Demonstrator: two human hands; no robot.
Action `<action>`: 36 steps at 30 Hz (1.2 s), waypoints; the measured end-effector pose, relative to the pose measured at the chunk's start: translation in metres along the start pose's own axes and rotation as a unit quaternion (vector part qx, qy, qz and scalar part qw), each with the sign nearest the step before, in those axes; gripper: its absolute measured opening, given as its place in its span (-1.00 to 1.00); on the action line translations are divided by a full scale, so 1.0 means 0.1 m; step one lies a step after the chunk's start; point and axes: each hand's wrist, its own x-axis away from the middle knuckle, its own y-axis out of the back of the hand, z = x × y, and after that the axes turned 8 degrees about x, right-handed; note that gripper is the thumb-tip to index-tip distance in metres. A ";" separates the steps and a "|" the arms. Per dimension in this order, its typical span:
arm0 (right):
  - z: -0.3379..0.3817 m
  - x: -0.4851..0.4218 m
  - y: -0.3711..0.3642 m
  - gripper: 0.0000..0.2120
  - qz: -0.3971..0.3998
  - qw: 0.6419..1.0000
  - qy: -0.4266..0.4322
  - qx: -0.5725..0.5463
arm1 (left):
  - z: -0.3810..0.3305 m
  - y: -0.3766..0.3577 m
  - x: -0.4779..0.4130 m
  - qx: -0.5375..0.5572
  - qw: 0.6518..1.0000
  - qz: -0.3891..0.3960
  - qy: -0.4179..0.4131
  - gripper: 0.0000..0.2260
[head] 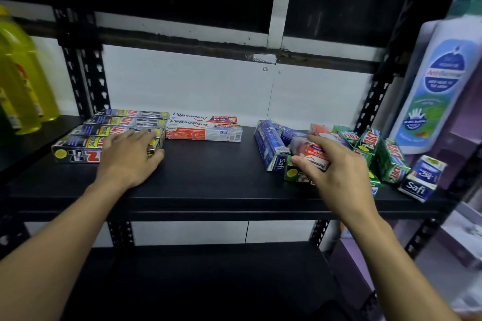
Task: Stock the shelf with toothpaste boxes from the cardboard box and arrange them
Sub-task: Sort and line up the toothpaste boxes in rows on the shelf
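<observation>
Black metal shelf (208,177), right hand (336,174) clamped round a red-and-white cardboard toothpaste box (314,155) in the heap, so yank it and loose green boxes (391,161) beside the grip may tumble off.

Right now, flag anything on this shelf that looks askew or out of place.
The right side is a jumble: green Zact boxes and blue Safi boxes lie heaped at mixed angles, unlike the neat black Zact rows and Pepsodent stack on the left. One Safi box sits askew near the shelf front edge.
</observation>
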 end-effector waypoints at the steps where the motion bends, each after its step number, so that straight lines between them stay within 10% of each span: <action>1: 0.03 0.00 0.02 -0.49 -0.010 1.000 -0.002 -0.011 | 0.00 0.00 0.00 -0.001 1.000 0.000 0.000 -0.49; 13: 0.55 0.13 -0.16 -0.52 -0.145 0.977 0.132 -0.078 | -0.02 0.01 0.01 0.003 1.000 0.000 0.004 -0.49; 20: 0.64 0.40 -0.88 -0.46 0.052 0.962 0.245 -0.112 | -0.04 0.04 0.04 0.016 1.000 -0.001 0.004 -0.50; 36: 0.67 0.35 -0.68 -0.80 0.046 0.954 -0.059 -0.290 | -0.03 0.04 0.03 0.017 1.000 -0.005 -0.003 -0.50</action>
